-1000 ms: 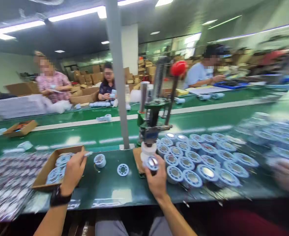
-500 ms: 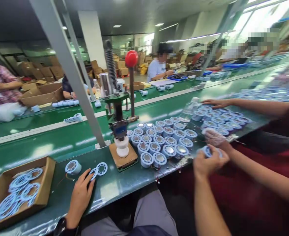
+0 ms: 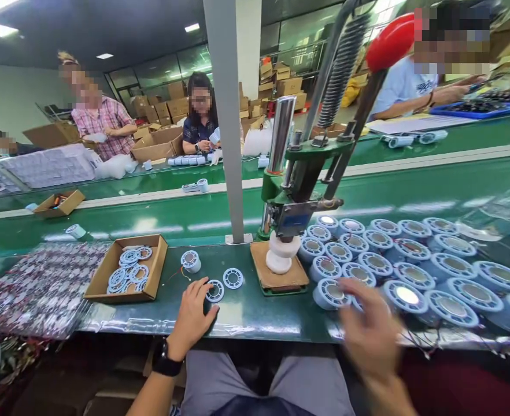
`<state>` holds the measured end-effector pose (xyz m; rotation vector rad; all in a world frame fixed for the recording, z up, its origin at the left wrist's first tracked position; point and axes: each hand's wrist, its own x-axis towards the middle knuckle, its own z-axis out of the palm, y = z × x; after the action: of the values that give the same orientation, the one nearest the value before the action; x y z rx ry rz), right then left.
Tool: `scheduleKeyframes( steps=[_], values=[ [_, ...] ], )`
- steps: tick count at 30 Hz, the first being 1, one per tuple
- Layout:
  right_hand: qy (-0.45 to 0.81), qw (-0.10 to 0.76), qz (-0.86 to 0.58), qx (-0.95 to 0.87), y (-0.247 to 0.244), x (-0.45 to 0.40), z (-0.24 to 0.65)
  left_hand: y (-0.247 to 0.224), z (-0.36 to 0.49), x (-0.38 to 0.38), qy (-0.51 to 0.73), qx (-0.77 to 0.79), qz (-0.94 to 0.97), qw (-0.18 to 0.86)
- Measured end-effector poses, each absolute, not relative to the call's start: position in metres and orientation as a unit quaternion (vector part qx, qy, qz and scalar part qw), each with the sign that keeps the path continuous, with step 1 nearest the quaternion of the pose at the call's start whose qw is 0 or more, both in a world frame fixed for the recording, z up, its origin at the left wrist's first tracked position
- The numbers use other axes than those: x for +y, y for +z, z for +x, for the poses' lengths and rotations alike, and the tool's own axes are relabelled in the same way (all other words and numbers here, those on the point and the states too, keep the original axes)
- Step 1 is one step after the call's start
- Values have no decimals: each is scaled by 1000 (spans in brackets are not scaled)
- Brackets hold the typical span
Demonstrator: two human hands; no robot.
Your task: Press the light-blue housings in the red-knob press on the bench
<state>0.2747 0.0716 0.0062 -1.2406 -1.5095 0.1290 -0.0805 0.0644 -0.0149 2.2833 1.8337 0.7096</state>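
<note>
My left hand (image 3: pixel 194 309) rests on the green bench with its fingers spread, fingertips touching a flat blue slotted ring (image 3: pixel 214 291). Another ring (image 3: pixel 233 278) lies just right of it. Behind the hand stands a blue round part (image 3: pixel 190 261) with thin wires. My right hand (image 3: pixel 372 323), blurred by motion, is over the front left of the grouped blue round parts (image 3: pixel 411 276); whether its fingers grip one cannot be made out. Between the hands stands a hand press with a red knob (image 3: pixel 391 40) and a white pressing head (image 3: pixel 281 254) above a brown base plate (image 3: pixel 263 268).
A cardboard box (image 3: pixel 157 271) of blue rings sits on the left, beside a sheet of many small parts (image 3: pixel 42 283). A grey post (image 3: pixel 229 115) rises behind the bench. Across the green belt (image 3: pixel 172 211), several people work. Clear plastic (image 3: pixel 498 208) lies at the right.
The view has swung left. My right hand has come back from the neighbouring person's hands at the right to the near parts. My left hand stays at the rings, which now lie apart.
</note>
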Motion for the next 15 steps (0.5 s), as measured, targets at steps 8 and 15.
scheduleKeyframes(
  steps=[8,15],
  values=[
    [257,341,-360,-829,20,155,44,-22,-67,63,274,608,744,37],
    [277,328,-346,-834,31,183,18,-24,-78,42,311,658,681,76]
  ],
)
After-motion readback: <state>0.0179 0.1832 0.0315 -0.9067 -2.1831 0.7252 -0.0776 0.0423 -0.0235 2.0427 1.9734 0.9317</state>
